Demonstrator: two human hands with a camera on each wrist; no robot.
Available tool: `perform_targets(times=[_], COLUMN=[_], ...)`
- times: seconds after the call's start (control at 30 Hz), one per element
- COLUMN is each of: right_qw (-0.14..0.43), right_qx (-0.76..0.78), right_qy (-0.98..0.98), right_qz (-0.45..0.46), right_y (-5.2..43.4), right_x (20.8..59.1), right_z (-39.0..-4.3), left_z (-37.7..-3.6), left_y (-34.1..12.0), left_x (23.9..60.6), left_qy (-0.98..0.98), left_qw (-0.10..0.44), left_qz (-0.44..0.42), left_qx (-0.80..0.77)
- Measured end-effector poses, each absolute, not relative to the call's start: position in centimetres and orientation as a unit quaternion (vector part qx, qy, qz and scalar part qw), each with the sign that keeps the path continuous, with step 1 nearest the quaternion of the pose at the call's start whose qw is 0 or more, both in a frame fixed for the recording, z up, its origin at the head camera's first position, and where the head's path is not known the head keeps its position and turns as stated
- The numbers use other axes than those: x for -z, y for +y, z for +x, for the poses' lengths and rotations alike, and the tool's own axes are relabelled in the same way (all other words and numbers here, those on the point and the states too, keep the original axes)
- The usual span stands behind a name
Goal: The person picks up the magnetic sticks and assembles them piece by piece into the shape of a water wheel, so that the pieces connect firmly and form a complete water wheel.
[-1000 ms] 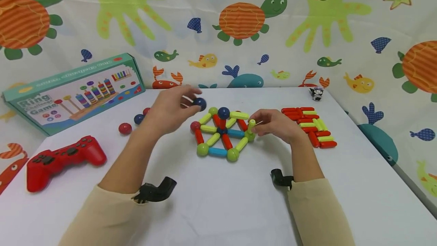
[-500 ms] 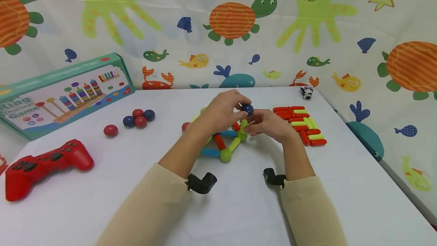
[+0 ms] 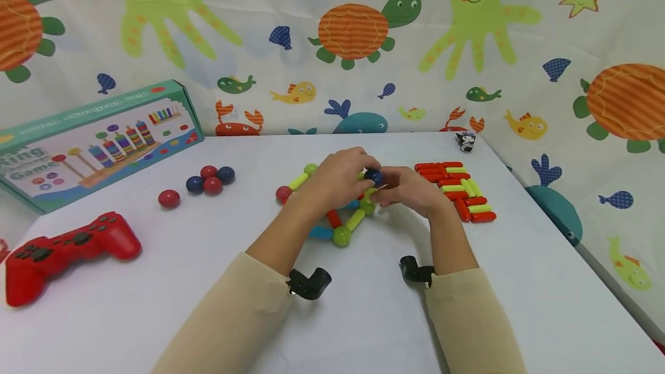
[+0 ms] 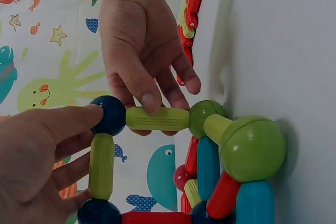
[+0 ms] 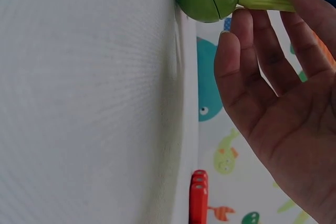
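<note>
At the right corner of a frame of coloured rods and balls, my left hand (image 3: 343,180) pinches a dark blue ball (image 3: 373,177). My right hand (image 3: 413,190) pinches the upright yellow-green rod (image 4: 168,119) just below it. In the left wrist view the ball touches the end of this rod, whose foot sits on a green ball (image 4: 206,116). Another yellow-green rod (image 4: 101,169) links the held ball to a second dark blue ball (image 4: 98,213). My left hand and forearm hide much of the frame in the head view.
Loose red and dark blue balls (image 3: 213,185) lie on the left of the white table (image 3: 363,316). A red game controller (image 3: 73,253) and a green toy box (image 3: 104,143) are there too. Red and yellow-green rods (image 3: 457,189) lie right, near a small figurine (image 3: 466,141).
My left hand has carried the dark blue ball rightward, then lowered it onto the upright rod. The right hand keeps its hold. The head view has shifted slightly.
</note>
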State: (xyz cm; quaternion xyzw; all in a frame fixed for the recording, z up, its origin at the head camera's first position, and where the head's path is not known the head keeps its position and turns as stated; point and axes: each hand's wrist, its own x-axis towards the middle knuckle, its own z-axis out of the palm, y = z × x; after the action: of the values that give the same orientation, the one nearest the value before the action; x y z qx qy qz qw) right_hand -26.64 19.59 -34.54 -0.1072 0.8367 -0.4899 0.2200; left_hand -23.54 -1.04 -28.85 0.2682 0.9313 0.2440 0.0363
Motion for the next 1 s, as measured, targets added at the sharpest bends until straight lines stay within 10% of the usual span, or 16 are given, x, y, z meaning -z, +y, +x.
perform_targets(times=[0.33, 0.57, 1.0], right_qw=[0.23, 0.251, 0.25], right_qx=[0.481, 0.46, 0.491], right_qy=[0.842, 0.847, 0.833], right_qz=[-0.085, -0.088, -0.037], right_y=[19.8, 19.7, 19.3], right_x=[35.1, 35.7, 36.7], right_z=[-26.6, -26.8, -27.7], left_z=[-23.9, -24.6, -24.1], left_y=[-7.1, -12.6, -15.6], left_x=[30.8, 35.1, 36.1], left_qy=[0.897, 0.889, 0.9], left_qw=[-0.029, 0.045, 0.143], left_qz=[0.14, 0.027, 0.066], left_qx=[-0.419, -0.455, -0.408])
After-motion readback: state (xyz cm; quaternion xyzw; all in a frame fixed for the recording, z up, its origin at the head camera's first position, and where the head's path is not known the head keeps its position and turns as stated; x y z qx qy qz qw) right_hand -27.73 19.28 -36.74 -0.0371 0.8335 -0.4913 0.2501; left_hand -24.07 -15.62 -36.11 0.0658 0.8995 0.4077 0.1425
